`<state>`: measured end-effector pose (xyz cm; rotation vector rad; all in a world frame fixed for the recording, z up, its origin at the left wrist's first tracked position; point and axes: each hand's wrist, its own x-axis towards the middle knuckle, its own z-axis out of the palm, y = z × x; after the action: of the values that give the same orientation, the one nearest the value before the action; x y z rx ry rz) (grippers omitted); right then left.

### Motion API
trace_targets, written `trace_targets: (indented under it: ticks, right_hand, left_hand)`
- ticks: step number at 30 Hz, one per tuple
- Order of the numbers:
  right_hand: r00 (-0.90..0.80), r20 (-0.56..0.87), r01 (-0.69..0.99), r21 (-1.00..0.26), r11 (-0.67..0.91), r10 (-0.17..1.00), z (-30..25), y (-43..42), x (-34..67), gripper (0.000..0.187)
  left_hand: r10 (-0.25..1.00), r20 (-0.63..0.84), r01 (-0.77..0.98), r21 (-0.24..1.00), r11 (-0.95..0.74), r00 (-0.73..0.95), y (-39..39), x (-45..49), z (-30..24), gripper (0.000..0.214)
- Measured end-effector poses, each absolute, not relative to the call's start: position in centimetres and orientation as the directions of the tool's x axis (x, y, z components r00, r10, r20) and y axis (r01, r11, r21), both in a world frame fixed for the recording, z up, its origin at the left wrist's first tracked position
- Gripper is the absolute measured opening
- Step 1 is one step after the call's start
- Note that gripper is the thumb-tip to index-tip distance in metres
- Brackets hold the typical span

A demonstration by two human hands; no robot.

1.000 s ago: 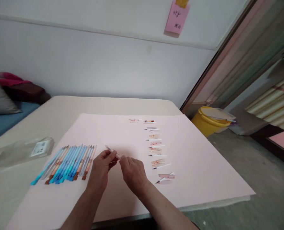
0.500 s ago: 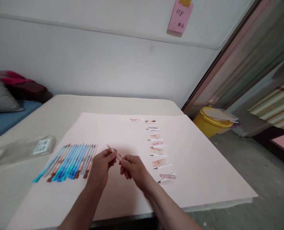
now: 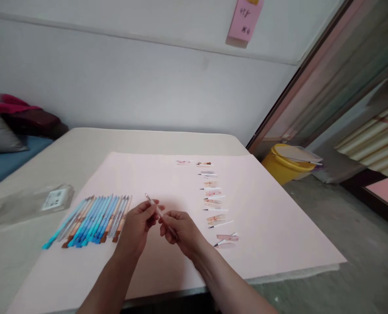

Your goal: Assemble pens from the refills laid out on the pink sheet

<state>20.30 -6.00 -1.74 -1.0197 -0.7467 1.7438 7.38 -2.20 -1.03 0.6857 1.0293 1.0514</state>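
Observation:
A slim pale pink pen (image 3: 159,212) slants between my two hands above the pink sheet. My left hand (image 3: 135,226) pinches it near its upper end, whose tip sticks out past the fingers. Closed round the lower part is my right hand (image 3: 181,230), close beside the left. To the left lies a row of assembled pens (image 3: 95,216) in blue, turquoise, brown and grey. On the right, a column of loose pen parts runs away from me, with white refills (image 3: 215,210) and short clear or pinkish barrel pieces (image 3: 216,218).
The pink sheet (image 3: 272,235) covers much of the pale table (image 3: 154,138). A clear plastic bag (image 3: 26,203) with a label lies at left. Beyond the right edge stands a yellow bucket (image 3: 279,168). A pink note (image 3: 244,22) hangs on the wall.
More of the pen now shows, with its lower end visible along my right hand's fingers. My right hand has moved slightly left. The whole view has shifted a little.

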Motion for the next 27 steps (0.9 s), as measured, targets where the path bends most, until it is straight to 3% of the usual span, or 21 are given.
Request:
trace_targets:
  ticks: [6, 11, 20, 27]
  right_hand:
    - [-0.047, -0.209, -0.052, -0.976, -0.211, 0.977, -1.74, -6.17, 20.25, 0.007]
    - [0.080, -0.044, 0.240, -0.969, -0.062, 0.996, -1.61, -6.68, 20.18, 0.005]
    - [0.089, -0.032, 0.276, -0.960, -0.056, 0.996, -1.83, -6.61, 20.16, 0.005]
    - [0.069, -0.031, 0.269, -0.962, -0.049, 0.997, -1.68, -6.81, 19.96, 0.007]
  left_hand:
    - [0.937, -0.336, -0.345, 0.871, 0.348, 0.097, -1.93, 7.38, -1.32, 0.035]
    - [0.945, -0.319, -0.381, 0.867, 0.320, 0.067, -1.88, 7.28, -0.98, 0.034]
    - [0.929, -0.370, -0.396, 0.850, 0.348, 0.022, -1.93, 7.51, -1.07, 0.026]
    - [0.948, -0.316, -0.378, 0.873, 0.309, 0.044, -1.82, 7.25, -1.51, 0.023]
